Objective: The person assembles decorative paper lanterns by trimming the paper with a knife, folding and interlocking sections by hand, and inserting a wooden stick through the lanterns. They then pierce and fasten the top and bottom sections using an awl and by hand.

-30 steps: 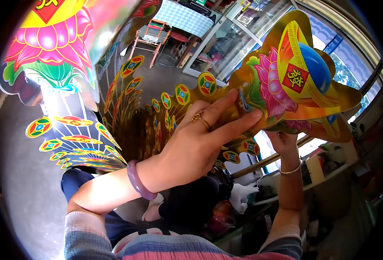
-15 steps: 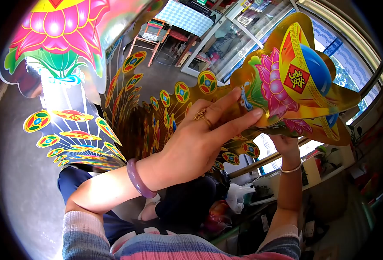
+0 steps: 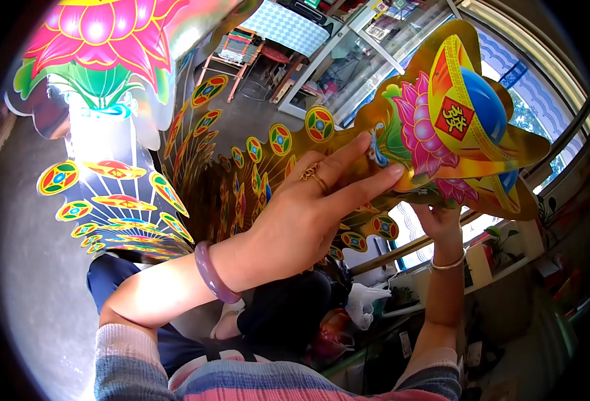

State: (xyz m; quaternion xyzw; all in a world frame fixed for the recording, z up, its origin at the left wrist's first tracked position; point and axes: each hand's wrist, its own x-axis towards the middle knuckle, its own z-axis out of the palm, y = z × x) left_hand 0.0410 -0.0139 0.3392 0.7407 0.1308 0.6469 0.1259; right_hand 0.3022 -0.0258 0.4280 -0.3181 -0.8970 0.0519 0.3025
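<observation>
One lotus-printed panel (image 3: 98, 30), upper left of the purple bangle (image 3: 210, 271), has shifted upward. Right of the bangle, the left hand (image 3: 298, 215) lays two spread fingers on the gold ingot cutout (image 3: 425, 130), its long axis slanting, ingot end up-right; farther right, the right hand (image 3: 440, 223) sits beneath; I cannot tell either grip.

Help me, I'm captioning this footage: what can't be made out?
All in the head view:
Fingertips of the right hand: hidden behind the gold-edged pink-lotus cutout.
Palm of the left hand: hidden by its own back.
Top of the glossy pink-and-green cutout at left: cut by the upper edge.
Items behind the white-framed glass: too small.
</observation>
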